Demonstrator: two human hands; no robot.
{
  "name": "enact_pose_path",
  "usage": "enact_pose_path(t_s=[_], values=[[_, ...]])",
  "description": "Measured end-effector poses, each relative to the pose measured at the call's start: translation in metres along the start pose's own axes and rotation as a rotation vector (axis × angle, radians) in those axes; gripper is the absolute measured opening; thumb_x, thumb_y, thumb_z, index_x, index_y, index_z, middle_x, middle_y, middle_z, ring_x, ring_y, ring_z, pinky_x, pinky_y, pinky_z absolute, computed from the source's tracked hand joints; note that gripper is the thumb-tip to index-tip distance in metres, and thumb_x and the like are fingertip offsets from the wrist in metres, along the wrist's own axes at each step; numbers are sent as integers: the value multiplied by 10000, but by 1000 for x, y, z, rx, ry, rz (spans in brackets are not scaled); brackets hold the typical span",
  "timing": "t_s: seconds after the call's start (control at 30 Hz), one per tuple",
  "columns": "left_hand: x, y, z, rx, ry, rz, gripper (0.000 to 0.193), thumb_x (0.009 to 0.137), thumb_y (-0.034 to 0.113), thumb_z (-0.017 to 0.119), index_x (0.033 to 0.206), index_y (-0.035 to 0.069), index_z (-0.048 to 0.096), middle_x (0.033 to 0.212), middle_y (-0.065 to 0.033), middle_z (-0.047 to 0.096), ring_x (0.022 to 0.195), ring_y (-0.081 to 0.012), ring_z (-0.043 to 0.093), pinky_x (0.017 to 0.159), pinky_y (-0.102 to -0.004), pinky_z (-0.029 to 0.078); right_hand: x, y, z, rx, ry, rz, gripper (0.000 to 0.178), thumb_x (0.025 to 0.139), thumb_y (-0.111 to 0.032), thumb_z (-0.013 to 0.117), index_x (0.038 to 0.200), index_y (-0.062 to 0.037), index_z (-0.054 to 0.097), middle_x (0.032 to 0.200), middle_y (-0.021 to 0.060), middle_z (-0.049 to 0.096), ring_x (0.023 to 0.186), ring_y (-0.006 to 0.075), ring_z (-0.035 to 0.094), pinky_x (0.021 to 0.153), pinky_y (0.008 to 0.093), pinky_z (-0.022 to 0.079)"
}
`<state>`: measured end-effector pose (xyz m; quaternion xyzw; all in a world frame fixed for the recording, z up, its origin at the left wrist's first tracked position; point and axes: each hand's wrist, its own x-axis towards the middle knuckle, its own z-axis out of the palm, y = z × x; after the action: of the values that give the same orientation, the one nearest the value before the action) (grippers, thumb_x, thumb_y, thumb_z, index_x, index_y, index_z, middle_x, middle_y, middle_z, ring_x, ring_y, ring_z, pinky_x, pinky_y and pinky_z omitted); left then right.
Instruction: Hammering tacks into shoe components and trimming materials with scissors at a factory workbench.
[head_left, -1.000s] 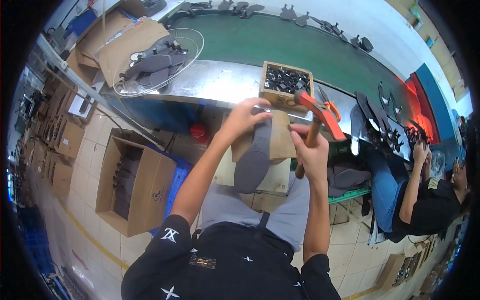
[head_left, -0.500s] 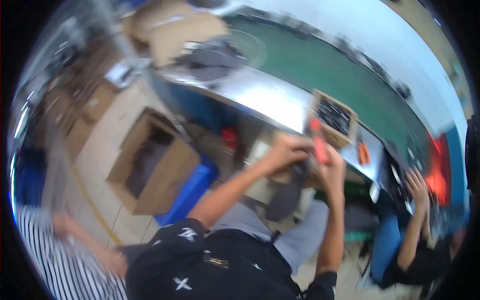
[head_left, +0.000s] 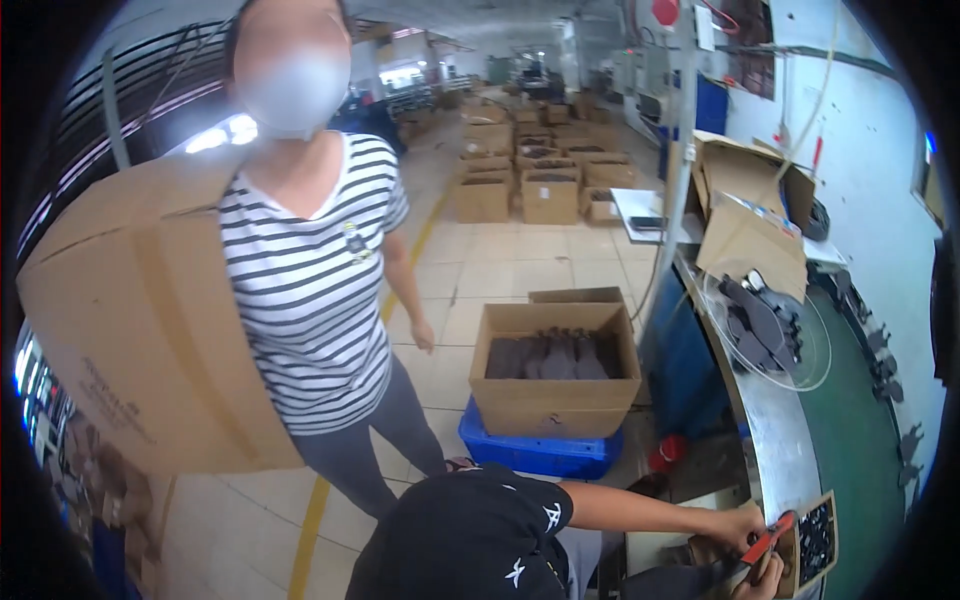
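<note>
At the lower right, my left hand is closed at the end of a dark grey flat piece, whose kind I cannot make out. My right hand, partly cut off by the lower edge, is closed round a red-handled hand tool. The tool slants between my hands, close to the grey piece; its working end is unclear. Right beside them a small wooden tray of little black parts rests on the metal bench edge.
A person in a striped shirt stands at left by a large carton. An open cardboard box of dark grey pieces sits on a blue bin. Beyond the bench edge runs a green belt carrying dark parts. Several cartons stand farther back.
My view has swung up and to the left, so my hands now lie at the lower right. The striped-shirt person has come fully into view. Both hands keep their hold.
</note>
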<state>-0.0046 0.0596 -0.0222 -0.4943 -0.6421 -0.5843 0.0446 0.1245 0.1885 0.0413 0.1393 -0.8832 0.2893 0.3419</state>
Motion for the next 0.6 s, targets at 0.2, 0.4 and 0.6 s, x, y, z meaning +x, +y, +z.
enact_pose_path(t_s=[0.2,0.4,0.6], values=[[-1,-6,-7,-108,3,-191,269,717,219,812,816,15,669,713,-104,610,677,-169,610,653,-335,484,10,-9,-7,-127,-159,186,163,950,-30,625,1089,-39,710,1107,127,668,931,299,633,800,384,518],[4,-11,23,30,54,-5,319,695,303,831,780,34,681,644,-80,590,634,-130,572,629,-319,464,-45,119,25,717,35,289,410,842,105,578,1243,27,598,1282,174,577,1181,310,597,1021,366,469],[-5,23,-51,195,-81,-394,300,752,330,842,887,74,764,698,-32,681,669,-63,584,650,-298,520,24,-17,3,119,-200,338,368,753,21,603,1111,-19,677,1174,183,663,1101,348,636,941,402,489]])
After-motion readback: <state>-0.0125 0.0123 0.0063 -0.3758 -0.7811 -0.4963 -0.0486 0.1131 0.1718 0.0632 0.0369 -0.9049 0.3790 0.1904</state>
